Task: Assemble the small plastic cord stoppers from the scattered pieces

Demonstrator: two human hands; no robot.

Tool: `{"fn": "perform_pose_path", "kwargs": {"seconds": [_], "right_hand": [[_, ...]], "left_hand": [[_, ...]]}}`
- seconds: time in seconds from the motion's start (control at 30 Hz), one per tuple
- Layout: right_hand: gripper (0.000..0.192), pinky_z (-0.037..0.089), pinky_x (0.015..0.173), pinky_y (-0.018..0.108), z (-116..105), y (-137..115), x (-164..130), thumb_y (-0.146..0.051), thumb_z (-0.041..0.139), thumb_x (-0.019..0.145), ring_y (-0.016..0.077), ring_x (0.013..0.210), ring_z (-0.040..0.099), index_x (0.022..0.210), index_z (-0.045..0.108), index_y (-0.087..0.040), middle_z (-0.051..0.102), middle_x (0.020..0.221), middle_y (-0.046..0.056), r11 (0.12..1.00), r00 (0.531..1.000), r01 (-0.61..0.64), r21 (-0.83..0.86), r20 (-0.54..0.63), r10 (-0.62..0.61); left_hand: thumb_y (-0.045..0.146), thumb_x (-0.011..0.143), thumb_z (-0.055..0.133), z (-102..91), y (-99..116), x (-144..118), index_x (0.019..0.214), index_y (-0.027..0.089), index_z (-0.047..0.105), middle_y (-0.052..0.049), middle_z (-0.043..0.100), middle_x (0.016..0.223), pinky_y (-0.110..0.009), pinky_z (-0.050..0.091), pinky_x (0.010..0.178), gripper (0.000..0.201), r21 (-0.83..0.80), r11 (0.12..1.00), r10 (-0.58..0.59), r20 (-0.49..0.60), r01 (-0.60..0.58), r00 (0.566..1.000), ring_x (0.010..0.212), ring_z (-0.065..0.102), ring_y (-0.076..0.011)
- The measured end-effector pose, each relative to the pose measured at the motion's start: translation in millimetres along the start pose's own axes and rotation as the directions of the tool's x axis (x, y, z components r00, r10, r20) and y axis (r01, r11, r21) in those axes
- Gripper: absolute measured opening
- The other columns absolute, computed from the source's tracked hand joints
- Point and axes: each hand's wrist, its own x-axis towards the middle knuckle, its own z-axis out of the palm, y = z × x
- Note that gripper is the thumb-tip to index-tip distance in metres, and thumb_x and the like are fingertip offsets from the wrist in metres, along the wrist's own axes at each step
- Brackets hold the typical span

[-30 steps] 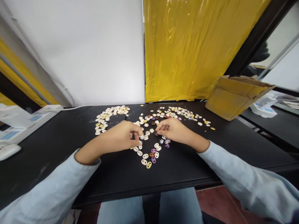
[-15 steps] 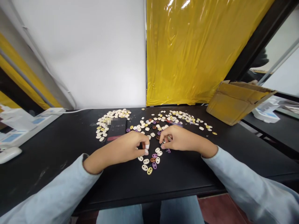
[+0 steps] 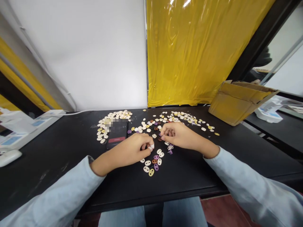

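My left hand (image 3: pixel 131 149) is closed in a pinch above the near group of oval two-hole pieces, which look like buttons. Something white shows at its fingertips, but I cannot tell whether it is a piece or a covering on the finger. Below it lie white pieces (image 3: pixel 146 169), purple pieces (image 3: pixel 156 167), a brown piece (image 3: pixel 154 161) and a yellow piece (image 3: pixel 151 172). To the right, my right hand (image 3: pixel 176 135) has thumb and fingers drawn together over the middle scatter, beside a dark brown piece (image 3: pixel 159 139). Anything in its fingertips is too small to make out.
A phone (image 3: pixel 119 130) lies left of the middle scatter, beside a heap of cream pieces (image 3: pixel 101 132). More pale pieces (image 3: pixel 187 117) are heaped at the back right. A cardboard box (image 3: pixel 234 104) stands far right; a power strip (image 3: pixel 26 127) lies far left.
My right hand has shifted slightly up and away from the near group. My left hand has moved a little to the right, still pinched. The near pieces look unchanged.
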Motion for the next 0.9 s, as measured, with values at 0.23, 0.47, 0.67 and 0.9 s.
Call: {"fn": "perform_pose_path", "kwargs": {"seconds": [0.23,0.47,0.67,0.9], "right_hand": [[0.016,0.042,0.049,0.023,-4.1,2.0,1.7,-0.02,0.06,0.086,0.0099,0.046,0.056,0.092,0.074,-0.015,0.066,0.062,0.0,0.998,0.99,-0.048,-0.036,-0.135,0.043],[0.019,0.04,0.047,0.023,-2.5,10.1,2.9,-0.022,0.059,0.085,0.0105,0.047,0.054,0.095,0.075,-0.016,0.067,0.065,0.001,0.997,0.983,-0.073,-0.032,-0.169,0.066],[0.017,0.038,0.047,0.023,-3.4,11.7,3.7,-0.02,0.059,0.085,0.0101,0.047,0.051,0.093,0.074,-0.016,0.061,0.06,-0.001,0.995,0.98,-0.07,-0.077,-0.194,0.054],[0.016,0.041,0.052,0.024,-1.6,10.5,4.2,-0.019,0.061,0.085,0.0098,0.052,0.052,0.091,0.075,-0.014,0.065,0.068,0.001,0.995,0.982,-0.043,-0.093,-0.187,0.025]], "left_hand": [[0.017,0.087,0.054,0.7,1.6,-0.4,0.084,0.015,0.064,0.001,0.061,0.07,-0.025,0.04,0.061,0.01,-0.045,0.999,-0.023,0.033,0.025,0.999,0.062,0.055,-0.0119],[0.021,0.085,0.06,-4.8,0.8,-2.8,0.081,0.017,0.065,0.002,0.059,0.07,-0.026,0.039,0.063,0.007,0.033,0.999,0.03,0.039,-0.032,0.999,0.064,0.053,-0.0123],[0.015,0.082,0.053,-22.0,-22.7,2.5,0.093,0.017,0.068,-0.004,0.069,0.089,-0.03,0.046,0.07,0.019,0.097,0.981,-0.137,-0.272,0.169,0.952,0.074,0.061,-0.0173],[0.015,0.083,0.053,-25.4,-54.3,8.3,0.105,0.012,0.071,-0.014,0.073,0.109,-0.044,0.048,0.096,0.029,0.312,0.913,-0.151,-0.341,0.263,0.928,0.105,0.064,-0.0307]]}}
